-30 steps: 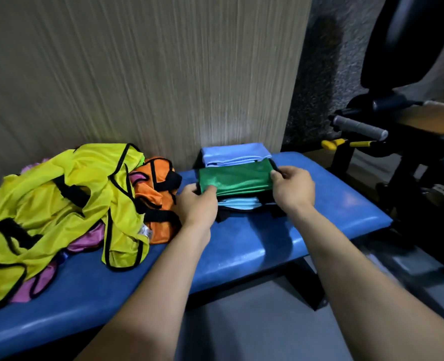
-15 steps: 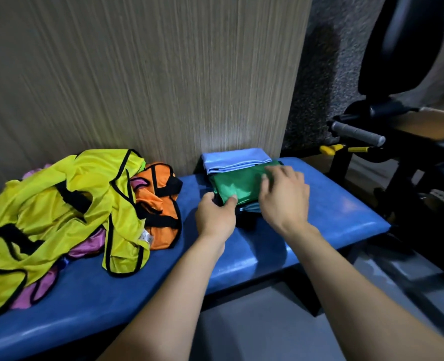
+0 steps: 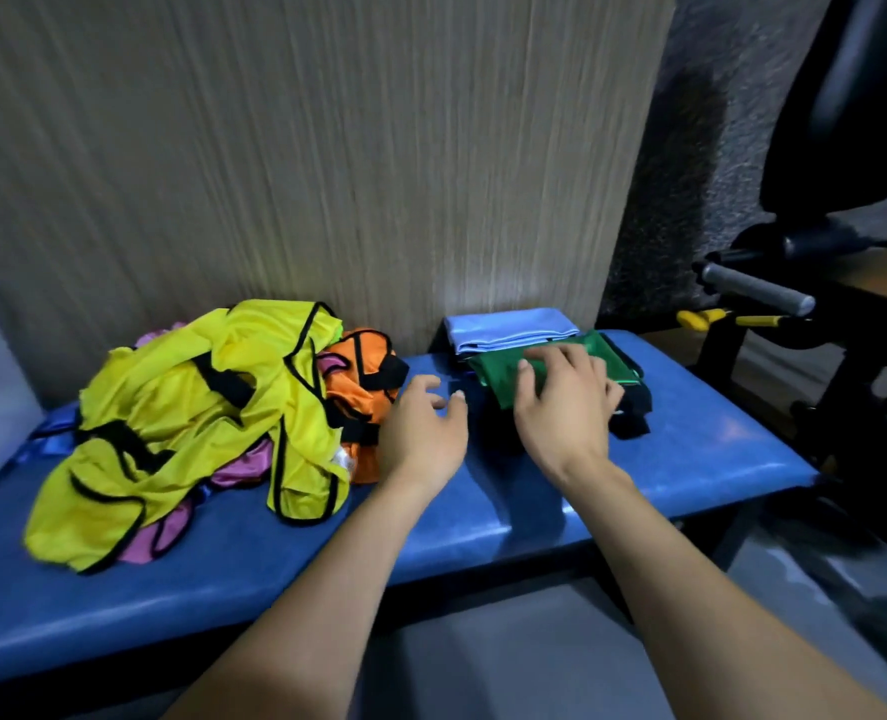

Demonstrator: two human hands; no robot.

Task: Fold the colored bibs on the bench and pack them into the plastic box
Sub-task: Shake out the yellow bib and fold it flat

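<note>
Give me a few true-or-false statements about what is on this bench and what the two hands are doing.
1. The right hand rests on a folded green bib. True.
2. The left hand grips the yellow bib. False: it holds nothing, its fingers spread above the blue bench.
3. A folded light blue bib lies behind the green one, against the wall. True.
4. The orange bib is neatly folded on top of the green one. False: it lies crumpled in the loose pile to the left, beside the yellow bib.
5. The yellow bib has black trim. True.
</note>
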